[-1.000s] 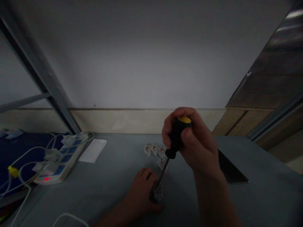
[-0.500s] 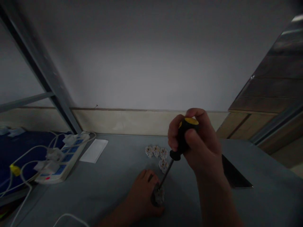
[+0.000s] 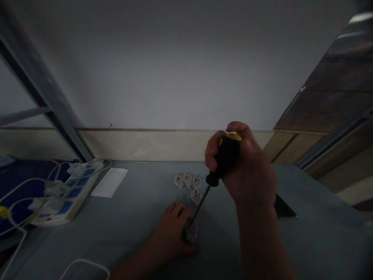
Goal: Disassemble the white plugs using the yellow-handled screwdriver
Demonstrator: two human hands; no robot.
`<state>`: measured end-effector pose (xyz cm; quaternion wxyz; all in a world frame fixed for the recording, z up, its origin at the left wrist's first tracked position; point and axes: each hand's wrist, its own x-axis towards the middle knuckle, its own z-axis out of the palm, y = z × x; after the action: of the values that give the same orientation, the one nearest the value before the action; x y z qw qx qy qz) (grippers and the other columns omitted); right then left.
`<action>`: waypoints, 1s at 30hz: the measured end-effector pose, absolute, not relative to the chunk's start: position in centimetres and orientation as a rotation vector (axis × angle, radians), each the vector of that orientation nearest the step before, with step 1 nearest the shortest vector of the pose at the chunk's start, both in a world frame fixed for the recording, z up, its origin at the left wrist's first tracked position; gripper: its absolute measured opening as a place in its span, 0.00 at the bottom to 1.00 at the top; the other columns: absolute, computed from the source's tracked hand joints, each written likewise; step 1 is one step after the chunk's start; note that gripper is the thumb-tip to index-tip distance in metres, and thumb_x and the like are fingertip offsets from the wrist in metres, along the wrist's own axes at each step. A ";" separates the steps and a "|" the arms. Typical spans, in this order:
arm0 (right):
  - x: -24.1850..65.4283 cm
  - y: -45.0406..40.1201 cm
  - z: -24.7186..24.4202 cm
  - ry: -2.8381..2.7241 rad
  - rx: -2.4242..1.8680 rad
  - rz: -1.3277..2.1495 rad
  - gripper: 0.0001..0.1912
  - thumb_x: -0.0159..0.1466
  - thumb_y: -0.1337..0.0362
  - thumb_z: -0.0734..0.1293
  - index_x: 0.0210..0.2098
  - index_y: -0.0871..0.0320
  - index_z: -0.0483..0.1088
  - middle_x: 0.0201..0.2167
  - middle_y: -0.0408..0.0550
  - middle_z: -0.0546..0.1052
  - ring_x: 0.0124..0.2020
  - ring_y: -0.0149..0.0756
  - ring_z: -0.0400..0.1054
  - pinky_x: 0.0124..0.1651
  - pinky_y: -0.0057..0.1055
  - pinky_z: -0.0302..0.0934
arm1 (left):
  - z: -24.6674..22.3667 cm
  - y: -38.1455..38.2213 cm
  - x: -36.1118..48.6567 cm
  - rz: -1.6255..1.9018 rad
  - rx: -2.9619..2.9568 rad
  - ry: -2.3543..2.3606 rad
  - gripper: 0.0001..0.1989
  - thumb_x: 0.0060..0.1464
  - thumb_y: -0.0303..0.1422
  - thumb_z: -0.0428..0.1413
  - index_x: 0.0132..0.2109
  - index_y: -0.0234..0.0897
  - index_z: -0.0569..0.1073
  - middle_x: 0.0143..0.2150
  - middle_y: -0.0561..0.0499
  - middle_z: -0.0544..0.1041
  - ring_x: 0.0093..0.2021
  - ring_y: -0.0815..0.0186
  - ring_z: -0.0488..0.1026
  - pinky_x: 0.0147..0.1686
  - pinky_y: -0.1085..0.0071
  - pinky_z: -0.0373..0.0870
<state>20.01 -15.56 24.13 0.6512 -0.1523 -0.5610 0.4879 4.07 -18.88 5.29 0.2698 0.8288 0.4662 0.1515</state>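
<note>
My right hand [image 3: 243,167] is wrapped round the black and yellow handle of a screwdriver [image 3: 227,153]. Its metal shaft slants down to the left, and the tip meets a small round part [image 3: 191,232] with a clear face and a dark rim. That part is held against the grey table [image 3: 140,221] by my left hand [image 3: 174,229], fingers curled round its left side. Just beyond, several similar clear pieces [image 3: 187,180] with metal contacts lie in a small group.
On the left, a white power strip [image 3: 71,198] holds plugs and loose white cables. Beside it lies a white paper [image 3: 110,182]. A flat dark object [image 3: 284,208] sits right of my right forearm. The wall [image 3: 145,146] rises behind the table.
The whole view has shifted slightly, with the scene a little further left and up. My right hand has turned somewhat round the screwdriver handle; both hands keep their holds.
</note>
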 end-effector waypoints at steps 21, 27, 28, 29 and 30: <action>20.6 -14.3 23.8 -1.277 -0.429 1.148 0.12 0.60 0.56 0.65 0.40 0.54 0.68 0.35 0.45 0.73 0.39 0.35 0.72 0.37 0.32 0.71 | 4.8 -18.6 3.7 0.401 2.233 1.228 0.33 0.34 0.45 0.70 0.48 0.42 0.71 0.53 0.47 0.70 0.53 0.49 0.66 0.54 0.57 0.66; 20.8 -14.7 23.6 -1.282 -0.389 1.128 0.16 0.59 0.64 0.70 0.39 0.50 0.58 0.34 0.38 0.74 0.24 0.26 0.67 0.23 0.22 0.60 | 5.0 -18.7 3.8 0.394 2.253 1.246 0.33 0.33 0.45 0.70 0.47 0.41 0.71 0.52 0.48 0.71 0.52 0.50 0.67 0.54 0.57 0.67; 20.8 -14.7 23.6 -1.283 -0.372 1.145 0.15 0.60 0.62 0.70 0.40 0.50 0.58 0.31 0.38 0.73 0.21 0.25 0.64 0.21 0.21 0.57 | 5.1 -18.7 3.8 0.383 2.255 1.248 0.32 0.33 0.45 0.69 0.47 0.41 0.71 0.52 0.48 0.71 0.52 0.50 0.67 0.55 0.58 0.67; 20.9 -14.8 23.7 -1.280 -0.359 1.169 0.14 0.60 0.60 0.69 0.41 0.50 0.60 0.29 0.38 0.71 0.21 0.25 0.63 0.21 0.22 0.57 | 5.2 -18.7 3.8 0.374 2.255 1.250 0.32 0.34 0.45 0.69 0.47 0.41 0.71 0.52 0.48 0.71 0.53 0.50 0.67 0.55 0.58 0.66; 20.9 -14.8 23.8 -1.277 -0.351 1.196 0.13 0.61 0.57 0.67 0.42 0.51 0.62 0.29 0.40 0.71 0.23 0.27 0.64 0.23 0.24 0.60 | 5.2 -18.7 3.8 0.370 2.254 1.250 0.32 0.34 0.45 0.69 0.47 0.42 0.71 0.52 0.48 0.71 0.53 0.50 0.67 0.55 0.58 0.66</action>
<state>20.89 -14.79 23.83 0.6277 -0.1533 -0.5569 0.5219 3.80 -18.72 5.22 0.2656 0.8345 0.4629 0.1371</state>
